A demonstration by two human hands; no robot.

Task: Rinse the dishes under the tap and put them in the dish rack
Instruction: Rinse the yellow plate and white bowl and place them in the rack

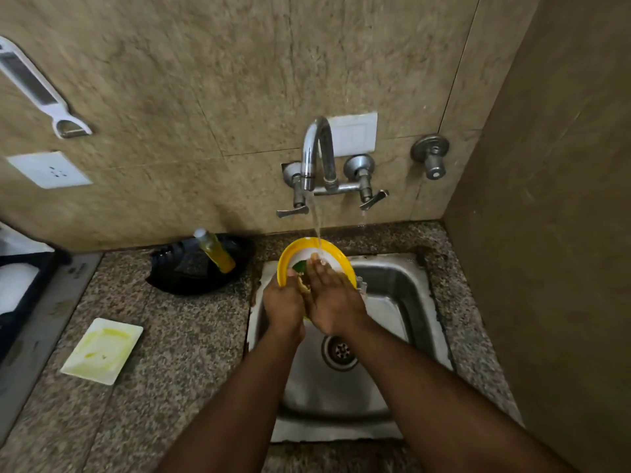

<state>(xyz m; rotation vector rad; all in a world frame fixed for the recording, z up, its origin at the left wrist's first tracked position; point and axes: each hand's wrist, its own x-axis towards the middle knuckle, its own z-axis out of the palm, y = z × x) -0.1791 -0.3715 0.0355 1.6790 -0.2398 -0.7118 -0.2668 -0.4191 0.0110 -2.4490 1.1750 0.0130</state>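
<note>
White soiled tray [102,350] — flat on the granite counter [177,353] at your left, apparently waiting its turn. Black dish rack [191,268] behind it holds only a soap bottle [215,250]. Yellow-rimmed plate [316,264] — tilted over the steel sink [403,291] so the tap [316,155] stream sheets off it. Your left hand [283,305] grips its near-left rim; your right hand [333,298] lies on its face, fingers [319,268] straight and together, rubbing under the water.
</note>
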